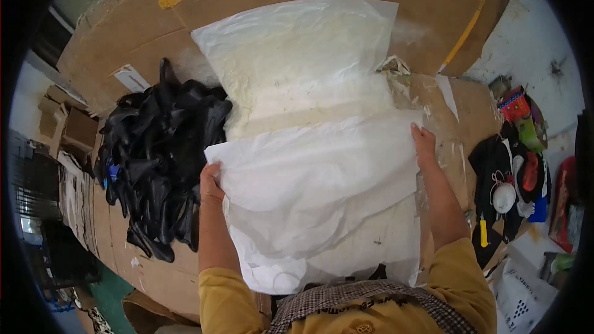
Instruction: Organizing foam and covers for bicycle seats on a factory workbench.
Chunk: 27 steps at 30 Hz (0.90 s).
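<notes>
Both hands, left hand [211,180] and right hand [423,142], grip the big white sheet [315,173] by its edges, half spread over the cardboard table [148,43], black pieces [158,161] waiting beside.

two hands: left hand [211,184] and right hand [424,142]. two white sheets: a top sheet [322,173] and an under sheet [297,55]. one heap of black pieces [158,154], too tangled to count. one white mask [503,196].

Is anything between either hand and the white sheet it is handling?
Nothing visible. The left hand grips the large white tissue-like sheet at its left edge, and the right hand grips its upper right corner. The pile of black moulded pieces lies to the left, beside the sheet.
</notes>
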{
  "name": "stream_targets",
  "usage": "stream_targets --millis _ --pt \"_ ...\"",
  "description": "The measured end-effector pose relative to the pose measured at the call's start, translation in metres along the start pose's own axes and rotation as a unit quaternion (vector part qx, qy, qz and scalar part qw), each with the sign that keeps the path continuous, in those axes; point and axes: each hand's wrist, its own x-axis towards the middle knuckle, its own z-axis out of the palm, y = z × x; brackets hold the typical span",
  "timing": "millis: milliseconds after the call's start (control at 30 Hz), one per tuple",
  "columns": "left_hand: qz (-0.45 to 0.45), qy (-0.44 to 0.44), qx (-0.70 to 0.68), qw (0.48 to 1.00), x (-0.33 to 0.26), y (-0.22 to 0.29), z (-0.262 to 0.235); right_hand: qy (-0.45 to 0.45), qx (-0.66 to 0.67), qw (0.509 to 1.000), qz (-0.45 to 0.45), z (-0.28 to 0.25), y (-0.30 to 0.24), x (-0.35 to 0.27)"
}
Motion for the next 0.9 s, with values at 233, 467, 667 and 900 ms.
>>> stream_targets --millis 233,467,667,900 --pt "0.097 0.074 0.255 0.959 0.118 -0.021 0.035 0.033 -0.038 0.998 -0.035 0.065 0.029 0.087" --pt "0.366 0.158 0.466 0.790 0.224 0.012 0.010 -0.026 -0.115 0.984 -0.130 0.142 0.013 0.133" --pt "0.275 0.214 0.412 0.842 0.216 0.086 0.013 -0.063 -0.135 0.975 -0.168 0.204 -0.020 0.108" --pt "0.192 0.087 0.287 0.934 0.223 0.026 0.050 -0.005 -0.185 0.975 -0.121 0.140 0.006 0.147"
